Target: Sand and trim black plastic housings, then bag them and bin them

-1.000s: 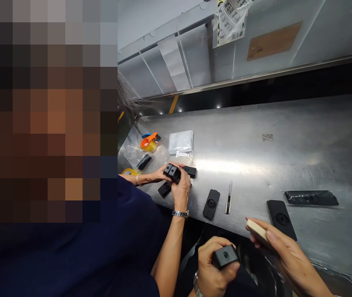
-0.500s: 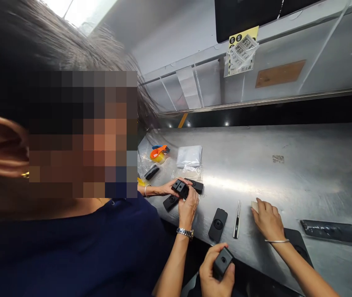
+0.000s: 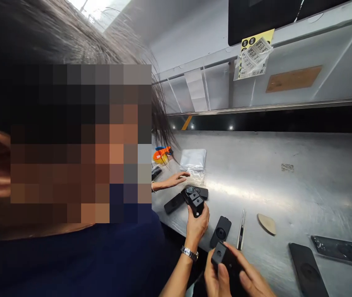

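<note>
In my left hand [image 3: 214,274] is a black box-shaped device [image 3: 219,252] with a round recess on its end face, held between thumb and fingers. My right hand [image 3: 248,270] is closed on the device's other side, its fingers along the edge; the lower part of the device is hidden. Just beyond lies a flat black unit [image 3: 221,232] with a round disc on it. A utility knife [image 3: 241,231] rests to the right of that unit. Farther right a beige rounded wedge-shaped piece [image 3: 267,224] lies on the metal table [image 3: 250,173].
At left, a co-worker's hand [image 3: 198,225] holds black blocks [image 3: 196,200]; their other hand [image 3: 176,180] reaches toward plastic bags [image 3: 193,159]. Black units [image 3: 307,268] lie at right, one wrapped [image 3: 344,249]. Orange tape dispenser [image 3: 162,153] stands at back left.
My right hand has left the beige piece on the table and come to the device in my left hand. The co-worker's left hand has let go of the blocks and moved toward the bags.
</note>
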The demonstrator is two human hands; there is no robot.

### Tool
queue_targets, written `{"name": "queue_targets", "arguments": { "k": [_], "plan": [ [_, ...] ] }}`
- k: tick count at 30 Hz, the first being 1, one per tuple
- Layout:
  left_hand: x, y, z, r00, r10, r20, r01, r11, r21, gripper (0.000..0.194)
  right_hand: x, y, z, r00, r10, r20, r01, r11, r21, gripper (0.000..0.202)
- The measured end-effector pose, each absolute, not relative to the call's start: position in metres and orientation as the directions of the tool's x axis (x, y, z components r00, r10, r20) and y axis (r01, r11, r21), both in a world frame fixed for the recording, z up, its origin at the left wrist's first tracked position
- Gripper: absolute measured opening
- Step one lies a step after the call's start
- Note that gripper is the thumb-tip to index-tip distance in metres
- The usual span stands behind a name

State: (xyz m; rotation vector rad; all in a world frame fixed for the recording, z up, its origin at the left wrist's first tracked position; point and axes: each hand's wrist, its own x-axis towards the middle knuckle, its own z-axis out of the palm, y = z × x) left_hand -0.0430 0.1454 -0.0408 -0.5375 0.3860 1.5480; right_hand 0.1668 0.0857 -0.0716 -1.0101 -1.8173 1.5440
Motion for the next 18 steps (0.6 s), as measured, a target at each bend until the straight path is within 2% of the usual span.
{"name": "queue_targets", "arguments": {
  "k": [2, 5, 8, 12, 13, 14, 16, 17, 18],
  "plan": [
    [-0.040, 0.144, -0.046, 0.062, 0.823, -0.564, -0.990, -0.019, -0.137, 0.057, 0.157, 0.072, -0.075, -0.521, 0.852, -0.051, 0.132, 0.022, -0.991, 0.052],
    [-0.038, 0.143, -0.049, 0.110, 0.813, -0.572, -0.984, 0.007, -0.180, 0.054, 0.152, 0.068, -0.080, -0.458, 0.889, -0.023, 0.114, 0.034, -0.993, 0.054],
    [-0.041, 0.145, -0.048, 0.119, 0.804, -0.583, -0.985, 0.022, -0.171, 0.054, 0.156, 0.069, -0.079, -0.432, 0.902, 0.014, 0.077, 0.053, -0.996, 0.055],
    [-0.052, 0.157, -0.041, 0.106, 0.810, -0.577, -0.992, 0.046, -0.118, 0.066, 0.163, 0.066, -0.076, -0.416, 0.909, -0.016, -0.005, -0.020, -1.000, 0.057],
    [-0.055, 0.162, -0.036, 0.061, 0.818, -0.572, -0.998, 0.063, -0.016, 0.067, 0.165, 0.064, -0.076, -0.409, 0.912, -0.023, -0.016, -0.033, -0.999, 0.057],
    [-0.056, 0.166, -0.031, -0.012, 0.828, -0.561, -0.986, 0.084, 0.146, 0.064, 0.166, 0.063, -0.077, -0.403, 0.915, -0.024, -0.020, -0.035, -0.999, 0.057],
    [-0.053, 0.168, -0.017, -0.168, 0.849, -0.501, -0.849, 0.133, 0.511, 0.052, 0.170, 0.061, -0.080, -0.388, 0.921, -0.022, -0.004, -0.026, -1.000, 0.057],
    [-0.047, 0.164, -0.009, -0.218, 0.856, -0.469, -0.750, 0.160, 0.642, 0.052, 0.171, 0.061, -0.081, -0.376, 0.926, -0.021, 0.010, -0.018, -1.000, 0.057],
    [-0.038, 0.155, 0.000, -0.240, 0.857, -0.455, -0.679, 0.186, 0.710, 0.058, 0.172, 0.061, -0.082, -0.366, 0.930, -0.017, 0.024, -0.009, -1.000, 0.057]
  ]
}}
